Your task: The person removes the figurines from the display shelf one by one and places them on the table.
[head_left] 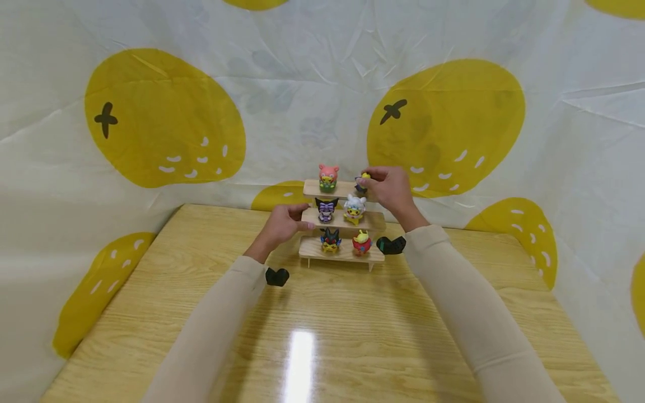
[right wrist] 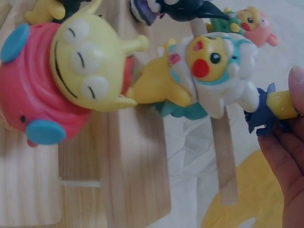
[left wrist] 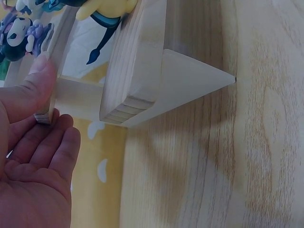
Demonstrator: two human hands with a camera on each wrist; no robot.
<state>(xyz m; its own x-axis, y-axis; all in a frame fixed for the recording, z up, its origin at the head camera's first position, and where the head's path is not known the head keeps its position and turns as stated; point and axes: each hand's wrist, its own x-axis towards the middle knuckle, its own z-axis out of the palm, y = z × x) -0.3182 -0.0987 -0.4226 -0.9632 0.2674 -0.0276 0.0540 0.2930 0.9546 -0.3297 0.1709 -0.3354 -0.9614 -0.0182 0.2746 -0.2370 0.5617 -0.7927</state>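
Observation:
A three-tier wooden display stand point(head_left: 342, 256) holds small figurines. My left hand point(head_left: 283, 225) grips the left end of its middle step, thumb on top and fingers beneath in the left wrist view. At the right end of the top step, my right hand point(head_left: 394, 191) pinches a yellow and dark blue figurine point(right wrist: 280, 105), partly hidden by the fingers. A pink-hooded figurine point(head_left: 328, 179) stands at the top left. The middle step bears a black-eared purple figurine point(head_left: 326, 211) and a white-hooded yellow one point(head_left: 355, 209). Below are a dark-hooded figurine point(head_left: 330, 240) and a red-and-yellow three-eyed one point(head_left: 361, 244).
The stand is near the back of a wood-grain table point(head_left: 322, 313). A white curtain point(head_left: 302, 112) with large yellow fruit prints hangs behind and at the sides. Black wrist mounts point(head_left: 277, 276) show beside both sleeves.

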